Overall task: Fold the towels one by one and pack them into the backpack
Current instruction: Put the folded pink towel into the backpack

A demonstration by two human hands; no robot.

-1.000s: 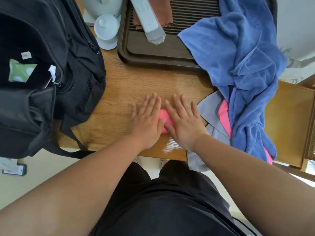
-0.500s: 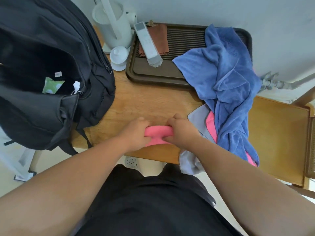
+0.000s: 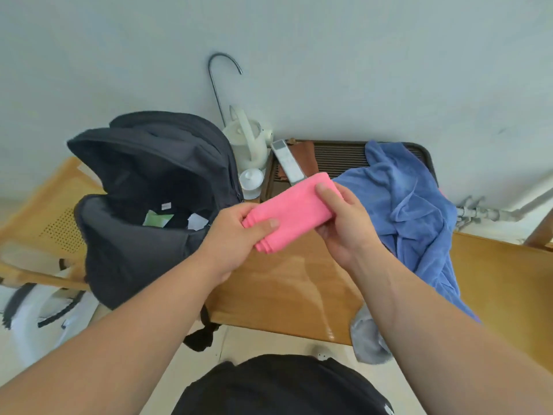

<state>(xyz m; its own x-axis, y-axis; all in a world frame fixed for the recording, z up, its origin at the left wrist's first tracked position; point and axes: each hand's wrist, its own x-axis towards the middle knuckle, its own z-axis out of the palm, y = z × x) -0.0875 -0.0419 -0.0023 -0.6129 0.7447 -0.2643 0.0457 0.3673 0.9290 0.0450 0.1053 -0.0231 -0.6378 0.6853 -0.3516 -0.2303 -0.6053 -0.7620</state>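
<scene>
A folded pink towel [image 3: 291,211] is gripped at both ends by the left hand [image 3: 236,235] and right hand [image 3: 344,223], above the counter [image 3: 287,295], beside the open backpack [image 3: 143,187].

This looks like a home, a tea corner set against a plain pale wall. A small wooden counter [image 3: 287,295] carries a dark slatted tea tray [image 3: 338,157], a white electric kettle [image 3: 248,145], a lidded white cup [image 3: 251,179] and a remote control [image 3: 287,161]. A blue towel [image 3: 404,199] lies rumpled across the tray, a wooden seat with a perforated panel [image 3: 54,226] stands beside the counter, and exposed pipes [image 3: 484,212] run along the wall.
</scene>
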